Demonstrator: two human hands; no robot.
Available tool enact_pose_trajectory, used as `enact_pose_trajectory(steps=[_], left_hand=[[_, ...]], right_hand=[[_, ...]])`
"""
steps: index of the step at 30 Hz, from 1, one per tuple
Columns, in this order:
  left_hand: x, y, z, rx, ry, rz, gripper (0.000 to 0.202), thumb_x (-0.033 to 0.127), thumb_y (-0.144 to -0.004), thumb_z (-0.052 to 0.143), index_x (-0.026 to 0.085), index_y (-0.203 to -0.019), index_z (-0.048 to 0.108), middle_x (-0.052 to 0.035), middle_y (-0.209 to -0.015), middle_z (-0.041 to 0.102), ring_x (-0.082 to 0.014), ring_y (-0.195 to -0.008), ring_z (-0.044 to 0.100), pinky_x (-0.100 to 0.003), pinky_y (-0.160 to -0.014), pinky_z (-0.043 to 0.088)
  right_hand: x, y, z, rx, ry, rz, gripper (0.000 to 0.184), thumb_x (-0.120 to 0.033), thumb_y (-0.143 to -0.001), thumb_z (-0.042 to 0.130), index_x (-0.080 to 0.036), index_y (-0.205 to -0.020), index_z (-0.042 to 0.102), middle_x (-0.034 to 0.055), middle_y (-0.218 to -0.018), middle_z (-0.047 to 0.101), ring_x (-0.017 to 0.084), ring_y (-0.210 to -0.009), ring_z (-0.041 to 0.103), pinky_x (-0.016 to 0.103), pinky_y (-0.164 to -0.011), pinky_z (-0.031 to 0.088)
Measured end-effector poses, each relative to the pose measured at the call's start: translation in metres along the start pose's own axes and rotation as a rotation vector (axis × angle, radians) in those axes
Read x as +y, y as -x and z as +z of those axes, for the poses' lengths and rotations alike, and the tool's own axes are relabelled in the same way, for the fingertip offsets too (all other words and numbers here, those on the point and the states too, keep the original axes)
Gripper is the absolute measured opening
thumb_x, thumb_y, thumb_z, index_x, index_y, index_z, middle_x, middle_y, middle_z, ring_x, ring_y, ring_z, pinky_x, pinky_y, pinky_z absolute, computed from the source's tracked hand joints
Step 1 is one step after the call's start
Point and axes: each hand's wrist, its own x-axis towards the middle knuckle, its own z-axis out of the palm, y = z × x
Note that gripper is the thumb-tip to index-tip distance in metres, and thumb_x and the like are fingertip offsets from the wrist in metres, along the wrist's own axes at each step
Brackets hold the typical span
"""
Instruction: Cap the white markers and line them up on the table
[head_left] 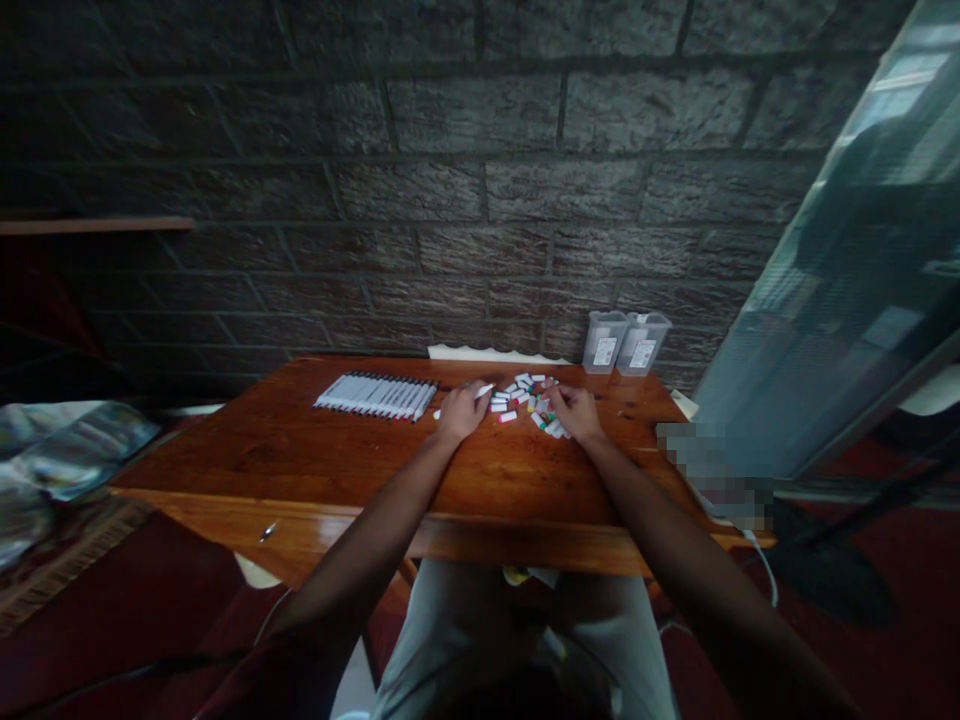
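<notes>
Your left hand (461,410) is closed around a slim white plastic marker barrel (486,390), its long axis running roughly left to right and tilting up toward the right, so the pale end past your thumb points toward the far edge of the scattered heap of short white caps with coloured ends (508,416). That heap lies on the brown varnished wooden table (300,450), between your two hands, just right of the left one; the caps point every which way. Your right hand (576,410) is the nearer to the heap's right side, its fingers bent down among the caps (whether they pinch one, you can't tell here; the view is small and dim). The relation that counts is barrel end to right fingertips: they face each other across the caps, apart. Left of your left hand lies a neat row of white markers (379,395), side by side.
</notes>
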Motion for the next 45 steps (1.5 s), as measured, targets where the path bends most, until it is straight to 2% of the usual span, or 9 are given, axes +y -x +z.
enact_pose_trajectory(steps=[11, 26, 31, 34, 36, 38, 40, 42, 45], left_hand=[[0.008, 0.004, -0.007, -0.021, -0.028, -0.072, 0.039, 0.045, -0.096, 0.038, 0.022, -0.111, 0.065, -0.0075, -0.108, 0.07, -0.021, -0.101, 0.063, -0.025, -0.085, 0.043], [0.01, 0.003, -0.004, -0.034, -0.025, -0.058, 0.043, 0.047, -0.096, 0.037, 0.018, -0.114, 0.064, -0.0094, -0.111, 0.068, -0.0231, -0.104, 0.061, -0.03, -0.09, 0.041], [0.01, 0.004, -0.003, -0.026, -0.029, -0.056, 0.043, 0.048, -0.096, 0.037, 0.018, -0.114, 0.064, -0.0095, -0.111, 0.068, -0.0226, -0.103, 0.061, -0.031, -0.09, 0.041], [0.009, 0.004, -0.002, -0.024, -0.021, -0.053, 0.043, 0.047, -0.096, 0.037, 0.019, -0.113, 0.064, -0.0092, -0.109, 0.069, -0.0232, -0.103, 0.061, -0.031, -0.089, 0.042], [0.009, 0.003, -0.002, -0.03, -0.01, -0.054, 0.043, 0.047, -0.096, 0.037, 0.019, -0.114, 0.063, -0.0094, -0.11, 0.068, -0.0233, -0.103, 0.061, -0.031, -0.09, 0.042], [0.01, 0.002, -0.002, -0.038, -0.003, -0.057, 0.043, 0.047, -0.096, 0.037, 0.018, -0.115, 0.063, -0.0097, -0.111, 0.068, -0.0233, -0.104, 0.06, -0.031, -0.09, 0.041], [0.011, 0.002, -0.002, -0.042, -0.003, -0.058, 0.042, 0.046, -0.096, 0.037, 0.018, -0.115, 0.063, -0.0096, -0.112, 0.068, -0.0232, -0.105, 0.06, -0.03, -0.09, 0.041], [0.012, 0.001, -0.002, -0.044, -0.007, -0.061, 0.042, 0.046, -0.096, 0.038, 0.018, -0.115, 0.064, -0.0093, -0.113, 0.068, -0.0232, -0.105, 0.06, -0.03, -0.089, 0.042], [0.012, 0.001, -0.001, -0.039, -0.017, -0.069, 0.041, 0.046, -0.096, 0.039, 0.019, -0.115, 0.064, -0.009, -0.113, 0.068, -0.0234, -0.104, 0.061, -0.03, -0.088, 0.042]], right_hand=[[-0.003, 0.0, -0.001, -0.008, -0.035, 0.024, 0.064, -0.066, -0.086, 0.041, -0.012, -0.077, 0.075, 0.0052, -0.061, 0.069, 0.012, -0.05, 0.057, 0.02, -0.048, 0.038], [-0.001, 0.0, -0.006, -0.038, 0.085, -0.002, 0.054, -0.052, -0.094, 0.041, -0.009, -0.084, 0.073, 0.0004, -0.061, 0.063, 0.005, -0.055, 0.049, 0.019, -0.058, 0.035], [-0.027, 0.0, -0.02, -0.122, 0.038, 0.005, 0.049, -0.048, -0.094, 0.042, -0.007, -0.091, 0.069, 0.003, -0.076, 0.067, 0.004, -0.062, 0.049, 0.017, -0.06, 0.036], [-0.056, 0.033, -0.044, -0.33, -0.101, -0.06, 0.042, -0.047, -0.092, 0.046, -0.011, -0.091, 0.068, 0.0017, -0.076, 0.067, 0.005, -0.064, 0.051, 0.018, -0.06, 0.038], [-0.07, 0.078, -0.06, -0.655, -0.113, -0.08, 0.035, -0.046, -0.09, 0.052, -0.016, -0.095, 0.068, -0.0022, -0.07, 0.065, 0.006, -0.056, 0.051, 0.018, -0.054, 0.037], [-0.073, 0.133, -0.069, -0.917, -0.001, -0.11, 0.027, -0.04, -0.089, 0.055, -0.018, -0.094, 0.07, -0.0007, -0.073, 0.068, 0.008, -0.058, 0.056, 0.019, -0.055, 0.039], [-0.063, 0.185, -0.066, -1.003, 0.193, -0.127, 0.021, -0.031, -0.089, 0.055, -0.019, -0.089, 0.072, 0.0023, -0.078, 0.07, 0.011, -0.064, 0.061, 0.021, -0.058, 0.04], [-0.044, 0.225, -0.054, -0.962, 0.374, -0.051, 0.02, -0.027, -0.087, 0.056, -0.019, -0.095, 0.073, 0.0064, -0.087, 0.072, 0.016, -0.075, 0.065, 0.024, -0.065, 0.043], [-0.016, 0.256, -0.032, -0.951, 0.513, 0.034, 0.028, -0.028, -0.087, 0.054, -0.019, -0.108, 0.07, 0.0112, -0.106, 0.07, 0.023, -0.096, 0.065, 0.029, -0.078, 0.047]])
